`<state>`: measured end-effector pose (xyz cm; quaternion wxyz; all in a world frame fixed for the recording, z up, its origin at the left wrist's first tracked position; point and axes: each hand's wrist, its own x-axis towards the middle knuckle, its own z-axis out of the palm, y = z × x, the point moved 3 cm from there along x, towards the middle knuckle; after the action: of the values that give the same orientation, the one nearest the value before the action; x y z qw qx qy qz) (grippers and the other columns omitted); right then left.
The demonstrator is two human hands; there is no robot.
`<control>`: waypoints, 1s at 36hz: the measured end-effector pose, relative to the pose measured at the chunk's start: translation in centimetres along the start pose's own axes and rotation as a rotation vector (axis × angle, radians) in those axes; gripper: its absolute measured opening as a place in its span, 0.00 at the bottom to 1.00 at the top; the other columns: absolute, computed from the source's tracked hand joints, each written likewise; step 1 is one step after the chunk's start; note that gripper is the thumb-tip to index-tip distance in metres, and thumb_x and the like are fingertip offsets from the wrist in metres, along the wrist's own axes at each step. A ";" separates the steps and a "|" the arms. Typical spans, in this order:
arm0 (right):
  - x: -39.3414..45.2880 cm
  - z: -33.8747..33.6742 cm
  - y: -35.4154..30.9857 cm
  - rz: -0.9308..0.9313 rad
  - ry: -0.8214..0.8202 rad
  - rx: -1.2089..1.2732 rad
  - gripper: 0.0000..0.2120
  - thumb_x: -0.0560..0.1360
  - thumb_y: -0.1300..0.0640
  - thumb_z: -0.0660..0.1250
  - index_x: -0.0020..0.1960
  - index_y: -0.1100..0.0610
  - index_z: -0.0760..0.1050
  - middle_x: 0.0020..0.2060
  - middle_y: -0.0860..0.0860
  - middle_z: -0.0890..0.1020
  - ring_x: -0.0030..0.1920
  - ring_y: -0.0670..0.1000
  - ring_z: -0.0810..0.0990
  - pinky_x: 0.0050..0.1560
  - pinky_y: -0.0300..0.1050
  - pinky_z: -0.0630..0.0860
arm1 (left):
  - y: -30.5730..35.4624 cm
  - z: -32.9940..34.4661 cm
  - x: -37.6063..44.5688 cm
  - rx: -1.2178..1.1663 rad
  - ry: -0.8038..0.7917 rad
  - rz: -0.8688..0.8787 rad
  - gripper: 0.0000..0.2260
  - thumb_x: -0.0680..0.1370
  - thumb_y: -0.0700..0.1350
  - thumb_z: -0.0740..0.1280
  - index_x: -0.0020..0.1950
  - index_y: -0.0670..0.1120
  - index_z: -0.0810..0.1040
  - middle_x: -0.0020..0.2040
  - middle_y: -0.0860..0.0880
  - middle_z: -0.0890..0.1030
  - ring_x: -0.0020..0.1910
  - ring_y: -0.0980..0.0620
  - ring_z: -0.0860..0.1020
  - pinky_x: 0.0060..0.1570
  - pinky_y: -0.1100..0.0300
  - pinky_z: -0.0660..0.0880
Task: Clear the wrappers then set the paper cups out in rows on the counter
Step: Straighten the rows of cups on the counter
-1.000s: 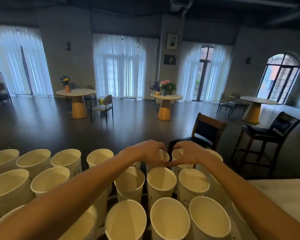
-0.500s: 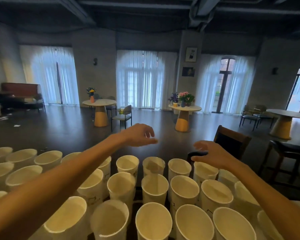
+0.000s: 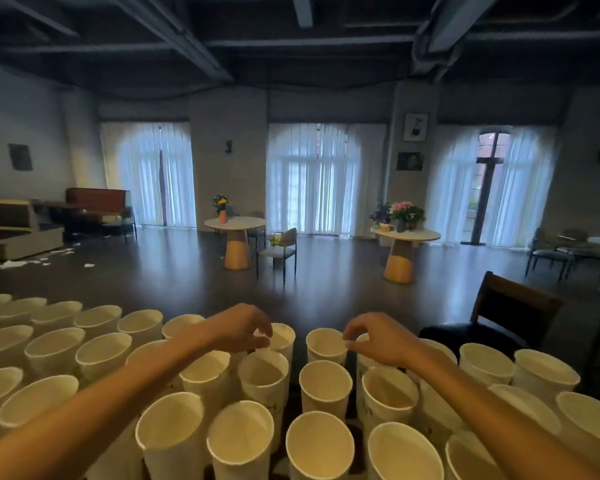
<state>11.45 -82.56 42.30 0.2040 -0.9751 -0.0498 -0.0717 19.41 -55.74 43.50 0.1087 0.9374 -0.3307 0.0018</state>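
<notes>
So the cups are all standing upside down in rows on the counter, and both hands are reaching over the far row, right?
Not quite. The head view shows the paper cups standing upright, open mouths up, not upside down. The rest holds: they stand in rows, and the left hand and right hand both reach over the far row.

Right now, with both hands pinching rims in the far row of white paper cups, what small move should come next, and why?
Probably nudge those two far-row cups into line. The left hand and right hand each pinch a white paper cup rim, and a dark gap separates the columns between them.
</notes>
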 end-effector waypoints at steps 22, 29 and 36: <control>3.2 2.4 1.0 0.024 0.136 0.123 0.06 0.77 0.49 0.69 0.53 0.44 0.79 0.48 0.40 0.82 0.48 0.41 0.81 0.49 0.35 0.78 | -2.2 4.4 8.9 0.107 0.102 0.062 0.14 0.82 0.48 0.67 0.68 0.53 0.78 0.65 0.49 0.79 0.63 0.49 0.78 0.64 0.56 0.76; 3.3 2.9 1.7 0.031 0.136 0.102 0.06 0.77 0.49 0.69 0.53 0.43 0.80 0.48 0.41 0.82 0.47 0.40 0.81 0.49 0.34 0.79 | -2.3 5.1 9.6 0.133 0.158 0.029 0.12 0.82 0.48 0.66 0.65 0.51 0.80 0.59 0.48 0.82 0.56 0.50 0.81 0.59 0.57 0.78; 3.3 3.0 1.6 0.023 0.129 0.102 0.07 0.76 0.49 0.70 0.54 0.44 0.80 0.49 0.42 0.83 0.47 0.41 0.81 0.50 0.36 0.80 | -2.0 5.0 9.7 0.133 0.179 0.033 0.10 0.82 0.48 0.66 0.62 0.50 0.81 0.57 0.48 0.82 0.53 0.49 0.81 0.58 0.56 0.79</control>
<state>15.30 -82.59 39.52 0.2569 -0.9573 -0.0289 -0.1292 27.86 -61.27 38.90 0.0751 0.9331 -0.3345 0.1091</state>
